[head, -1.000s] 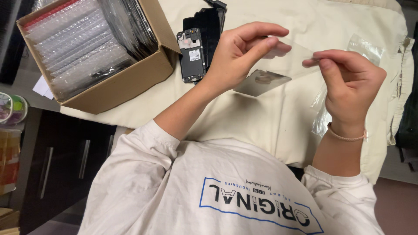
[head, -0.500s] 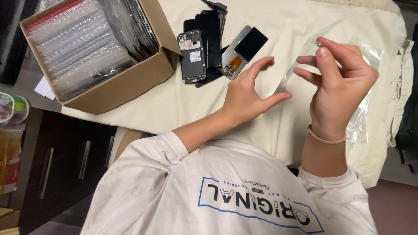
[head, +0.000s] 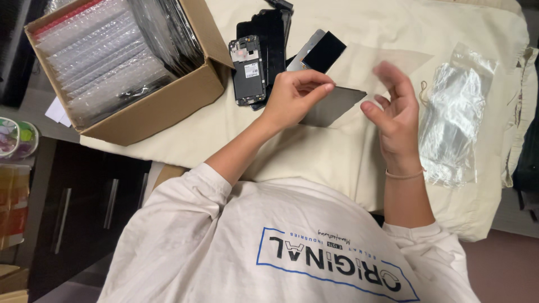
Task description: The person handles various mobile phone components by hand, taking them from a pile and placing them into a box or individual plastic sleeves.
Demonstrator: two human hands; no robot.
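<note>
The left hand (head: pixel 295 95) is curled, with the fingers pinching the edge of a thin dark phone screen panel (head: pixel 332 105); the panel lies flat on the cream cloth (head: pixel 393 33) that covers the table, in the middle, just between the two hands; the right hand (head: pixel 396 112) is open and holds nothing, its fingers spread and a bit blurry, just beside the right end of the panel but not touching it; a thin band sits on that wrist; a clear plastic bag (head: pixel 455 118) lies on the cloth near the right hand, on its far side from the panel; behind the left hand there is a small pile of dark phone parts (head: pixel 264 56), with an open phone frame (head: pixel 248 70) on the left of the pile and a black screen (head: pixel 323 51) on the right; a cardboard box (head: pixel 168 104) stands at the left, near the pile, full of bubble-wrap packs (head: pixel 95 62) standing in rows.
</note>
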